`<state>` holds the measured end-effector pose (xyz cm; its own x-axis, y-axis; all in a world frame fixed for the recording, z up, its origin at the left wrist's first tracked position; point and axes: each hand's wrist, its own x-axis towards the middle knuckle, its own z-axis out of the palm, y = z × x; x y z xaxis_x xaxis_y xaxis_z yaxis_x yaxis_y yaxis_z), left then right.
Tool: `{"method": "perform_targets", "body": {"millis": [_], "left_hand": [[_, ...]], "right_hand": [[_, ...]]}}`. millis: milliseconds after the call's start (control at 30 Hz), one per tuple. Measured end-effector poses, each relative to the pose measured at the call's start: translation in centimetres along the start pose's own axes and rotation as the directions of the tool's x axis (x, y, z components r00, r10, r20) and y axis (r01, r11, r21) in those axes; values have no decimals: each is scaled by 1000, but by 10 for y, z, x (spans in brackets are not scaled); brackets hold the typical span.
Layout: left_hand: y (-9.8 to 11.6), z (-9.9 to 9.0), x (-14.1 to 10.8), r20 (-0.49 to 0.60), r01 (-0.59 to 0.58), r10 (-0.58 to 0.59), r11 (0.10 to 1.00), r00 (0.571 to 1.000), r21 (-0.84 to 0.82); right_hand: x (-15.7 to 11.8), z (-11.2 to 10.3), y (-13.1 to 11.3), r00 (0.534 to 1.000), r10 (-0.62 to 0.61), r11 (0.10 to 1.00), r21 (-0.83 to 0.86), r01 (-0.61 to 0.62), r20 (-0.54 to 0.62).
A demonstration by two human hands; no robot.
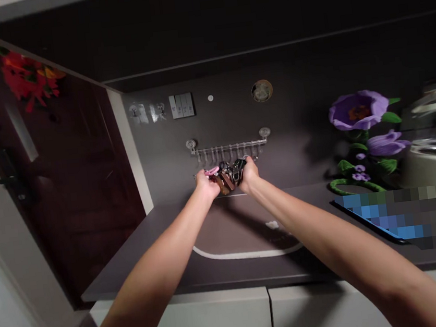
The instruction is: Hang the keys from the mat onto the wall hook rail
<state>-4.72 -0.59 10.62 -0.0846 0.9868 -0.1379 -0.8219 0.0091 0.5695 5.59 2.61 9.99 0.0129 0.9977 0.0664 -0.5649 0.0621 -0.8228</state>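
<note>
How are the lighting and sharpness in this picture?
Head view: dim light, a diagonal shadow across the mat; head view: glare around small wall hooks; head view: blocky pixels mask most of a flat object; head view: held bundle partly lost in darkness; head view: door leaning, perhaps distorted.

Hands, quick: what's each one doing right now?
Left hand: closed, holding a pink item.
Right hand: closed, holding a dark bunch; its exact pieces can't be told.

Head cam above counter [223,276], facing wall [228,115], angled dn.
</note>
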Motion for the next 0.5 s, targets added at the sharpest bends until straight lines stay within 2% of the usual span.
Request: {"method": "perform_targets", "body": {"millis": [33, 100, 233, 333, 400, 500], "left_hand": [[-6, -11, -2, -17, 10, -10, 1000, 1000, 1], [-17, -30, -4, -48, 31, -31, 1000, 998, -2], [-29, -56, -7, -43, 119, -118, 992, 992, 34], [-26, -69, -6, -17, 163, -162, 979, 987, 126], [-18, -77, -5, 2, 186, -193, 951, 981, 248], [-5, -91, -3, 6, 218, -246, 868, 969, 445]], "right_hand": [[-11, -4, 6, 996, 46, 999, 31, -44, -77], [-30, -13, 17, 988, 119, 991, 67, -112, -101], [-44, -36, 29, 961, 276, 961, 14, -276, -23], [-41, -56, 29, 930, 366, 923, -140, -358, 37], [-38, -70, 26, 931, 365, 884, -319, -343, 11], [-36, -86, 18, 975, 207, 814, -540, -214, -74]]}}
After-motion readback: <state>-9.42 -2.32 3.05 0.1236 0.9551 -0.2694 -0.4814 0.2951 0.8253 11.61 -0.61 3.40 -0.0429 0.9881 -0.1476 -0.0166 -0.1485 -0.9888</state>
